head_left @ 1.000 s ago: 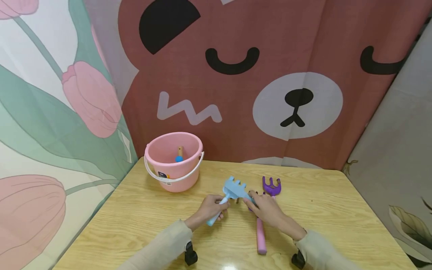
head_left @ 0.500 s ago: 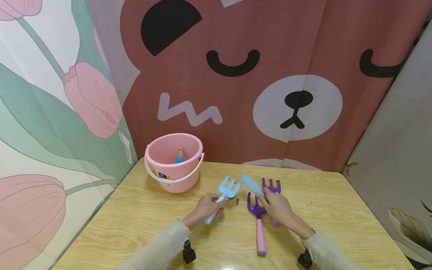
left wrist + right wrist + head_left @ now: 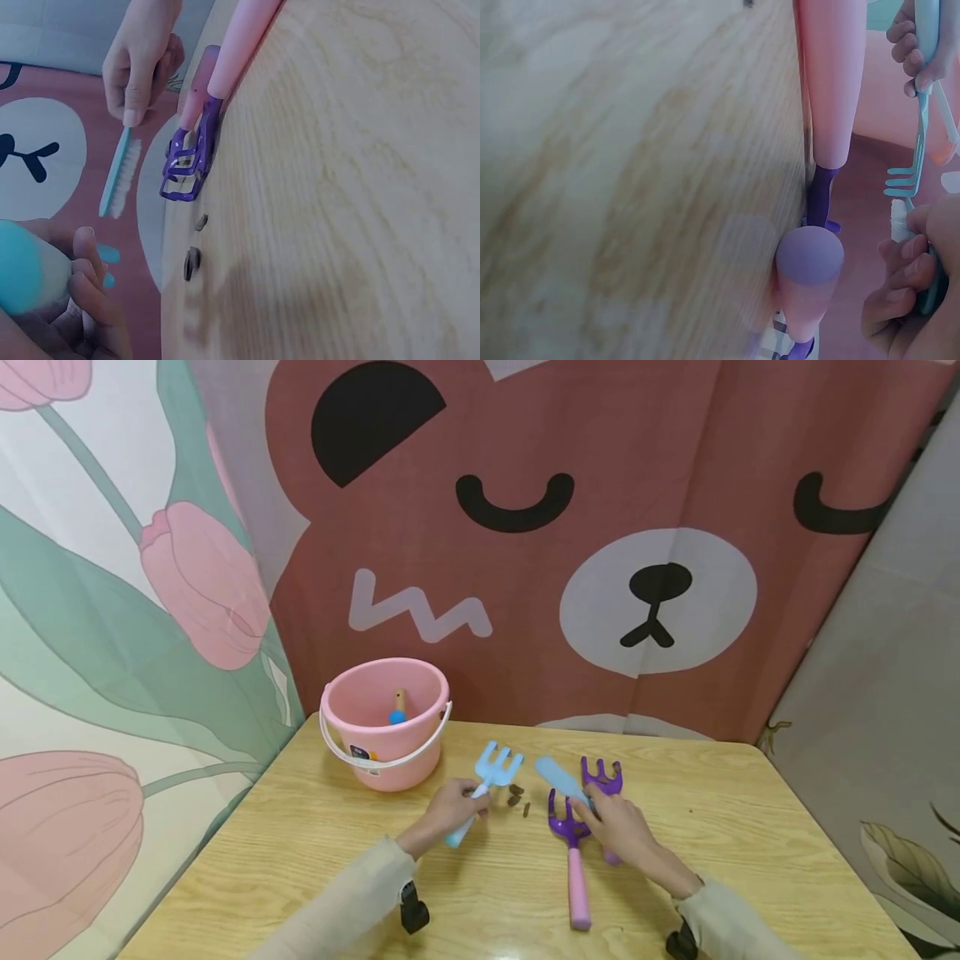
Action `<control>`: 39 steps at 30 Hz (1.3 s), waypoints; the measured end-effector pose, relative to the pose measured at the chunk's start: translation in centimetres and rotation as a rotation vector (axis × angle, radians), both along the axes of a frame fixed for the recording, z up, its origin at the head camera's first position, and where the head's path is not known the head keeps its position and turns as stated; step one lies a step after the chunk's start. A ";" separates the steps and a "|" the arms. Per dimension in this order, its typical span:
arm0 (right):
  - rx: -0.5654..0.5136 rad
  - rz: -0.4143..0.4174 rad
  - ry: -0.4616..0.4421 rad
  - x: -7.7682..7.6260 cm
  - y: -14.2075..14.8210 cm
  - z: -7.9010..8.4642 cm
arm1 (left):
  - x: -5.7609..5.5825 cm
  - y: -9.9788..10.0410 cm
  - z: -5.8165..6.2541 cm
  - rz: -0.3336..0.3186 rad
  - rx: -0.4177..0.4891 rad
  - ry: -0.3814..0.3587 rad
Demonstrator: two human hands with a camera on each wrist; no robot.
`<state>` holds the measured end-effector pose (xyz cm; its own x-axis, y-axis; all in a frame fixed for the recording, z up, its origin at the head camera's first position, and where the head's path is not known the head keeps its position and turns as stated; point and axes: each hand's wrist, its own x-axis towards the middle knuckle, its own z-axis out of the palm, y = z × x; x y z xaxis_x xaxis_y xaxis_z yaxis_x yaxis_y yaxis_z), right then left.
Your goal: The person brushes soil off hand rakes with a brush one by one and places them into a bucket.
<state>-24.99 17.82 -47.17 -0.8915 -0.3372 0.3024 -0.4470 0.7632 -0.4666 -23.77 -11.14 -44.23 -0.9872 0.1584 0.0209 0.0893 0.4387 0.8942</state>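
My left hand (image 3: pixel 450 808) grips the handle of a light blue toy hand rake (image 3: pixel 497 768), its prongs up above the table. In my right hand (image 3: pixel 624 831) is a light blue brush (image 3: pixel 558 777); its white bristles (image 3: pixel 126 178) show in the left wrist view. Brush and rake are apart. Several small brown bits (image 3: pixel 515 793) lie on the table between the hands. Two purple rakes with pink handles lie near my right hand: the nearer rake (image 3: pixel 577 885) in full view, the farther rake (image 3: pixel 602 777) partly hidden by that hand. Brown bits cling to their prongs.
A pink bucket (image 3: pixel 390 768) with a white handle stands at the back left of the wooden table (image 3: pixel 300 877). Inside it is a blue tool with a wooden handle (image 3: pixel 400 702). A bear-print curtain (image 3: pixel 525 610) hangs right behind the table.
The brush has come away from the rake's prongs, and my right hand has moved right with it. My left hand has shifted left with the rake, uncovering brown bits.
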 end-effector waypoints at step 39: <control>0.000 0.016 -0.047 -0.2 0.6 -0.5 | -2.3 -1.5 7.8 0.008 -0.037 0.014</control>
<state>-25.16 18.41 -47.64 -0.8991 -0.3520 0.2602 -0.4370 0.7561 -0.4872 -26.09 -12.67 -36.45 -0.9880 0.1518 0.0290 0.0982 0.4720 0.8761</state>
